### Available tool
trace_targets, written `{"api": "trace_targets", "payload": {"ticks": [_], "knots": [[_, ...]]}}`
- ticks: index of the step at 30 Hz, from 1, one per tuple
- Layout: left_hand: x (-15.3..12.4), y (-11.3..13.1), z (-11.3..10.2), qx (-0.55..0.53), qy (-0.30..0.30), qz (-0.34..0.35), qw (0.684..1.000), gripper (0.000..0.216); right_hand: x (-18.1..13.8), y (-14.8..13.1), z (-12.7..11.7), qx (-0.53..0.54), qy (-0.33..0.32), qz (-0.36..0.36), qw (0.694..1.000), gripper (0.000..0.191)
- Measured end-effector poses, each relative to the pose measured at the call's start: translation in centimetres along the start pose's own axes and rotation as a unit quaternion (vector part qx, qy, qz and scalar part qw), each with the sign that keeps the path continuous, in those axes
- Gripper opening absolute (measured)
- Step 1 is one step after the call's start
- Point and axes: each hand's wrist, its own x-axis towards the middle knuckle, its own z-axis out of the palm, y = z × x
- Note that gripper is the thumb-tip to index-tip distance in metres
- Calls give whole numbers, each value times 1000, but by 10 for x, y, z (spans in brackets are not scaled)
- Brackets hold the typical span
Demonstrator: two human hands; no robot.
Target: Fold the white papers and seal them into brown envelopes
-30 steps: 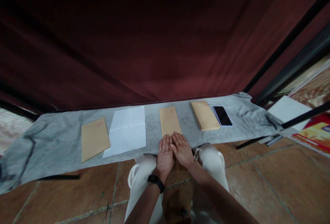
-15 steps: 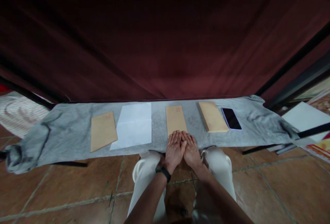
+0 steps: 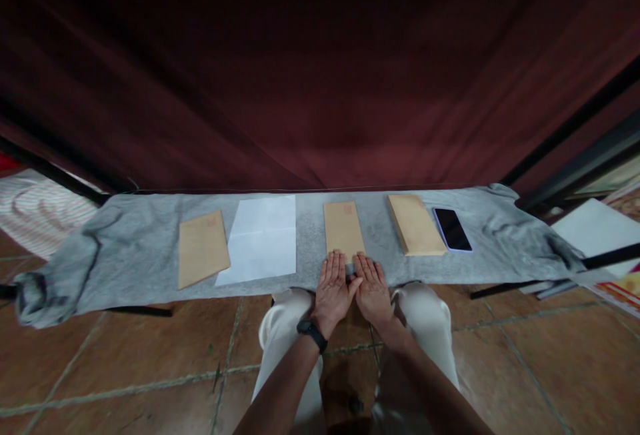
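Note:
A brown paper envelope point(image 3: 343, 227) lies flat in front of me, a small red print at its upper right. My left hand point(image 3: 334, 288), with a black band on the wrist, rests palm down at the envelope's near end, fingers stretched out. Beside it my right hand point(image 3: 372, 288) also lies flat, its fingertips at the near right corner. The thumbs are close together, and a narrow gap shows between the two sets of fingers. Both hands cover part of the near edge. Neither grips anything.
A grey cloth point(image 3: 145, 241) covers the narrow bench. To the left are a white paper sheet point(image 3: 263, 238) and another brown envelope point(image 3: 203, 251) touching it. At right lie a thick stack of envelopes point(image 3: 417, 225) and a phone point(image 3: 453, 229). A dark red curtain point(image 3: 320, 108) hangs behind.
My hands have moved apart slightly, opening a gap between the fingers, and now cover less of the envelope's near end. The view has shifted a little.

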Motion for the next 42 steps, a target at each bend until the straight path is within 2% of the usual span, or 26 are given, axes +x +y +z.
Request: {"api": "trace_targets", "payload": {"ticks": [6, 15, 22, 25, 34, 42], "knots": [[-6, -7, 0, 11, 4, -15, 1000, 77, -4, 3, -3, 9, 6, 15, 1000, 52], [-7, -9, 1, 31, 1, -7, 999, 62, 0, 8, -10, 60, -1, 50, 997, 50], [-7, -14, 6, 37, -5, 8, 999, 60, 21, -14, -17, 119, -31, -33, 992, 50], [-8, -14, 6, 41, -6, 7, 999, 62, 22, -19, -12, 122, -42, -41, 991, 51], [-6, -5, -8, 57, -31, 11, 998, 58, 10, 0, -8, 67, -32, -12, 997, 50], [-3, 3, -9, 89, -56, 9, 994, 60, 9, 13, -6, 65, -8, 35, 997, 48]]}}
